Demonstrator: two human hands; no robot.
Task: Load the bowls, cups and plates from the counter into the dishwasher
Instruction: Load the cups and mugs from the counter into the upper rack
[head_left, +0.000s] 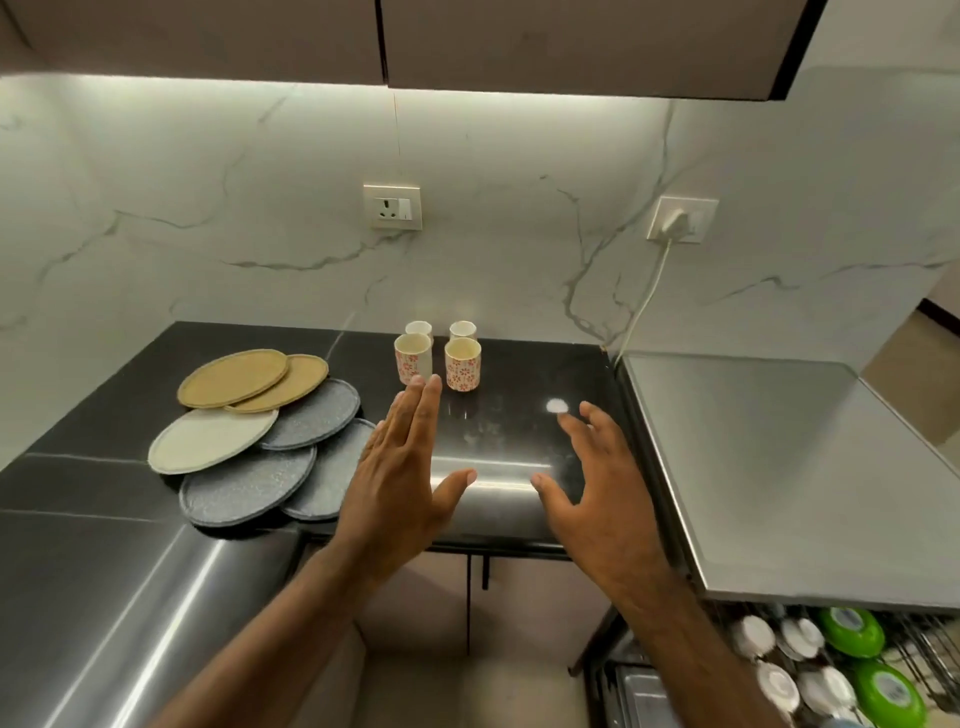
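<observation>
Cups stand in a tight two-by-two group at the back edge of the black counter, upright with mouths up, so each long axis is vertical. The front-left cup lies straight ahead of the left hand, whose straight, closed-up fingers point at it and end just short of its base, holding nothing. The front-right cup sits just beside it. The right hand hovers spread and empty, fingers loosely bent, nearer the counter's right edge, further from the group. The left hand is likely the better placed for a side grasp. Overlapping plates lie left of that hand. The dishwasher rack, partly filled, shows low on the right.
</observation>
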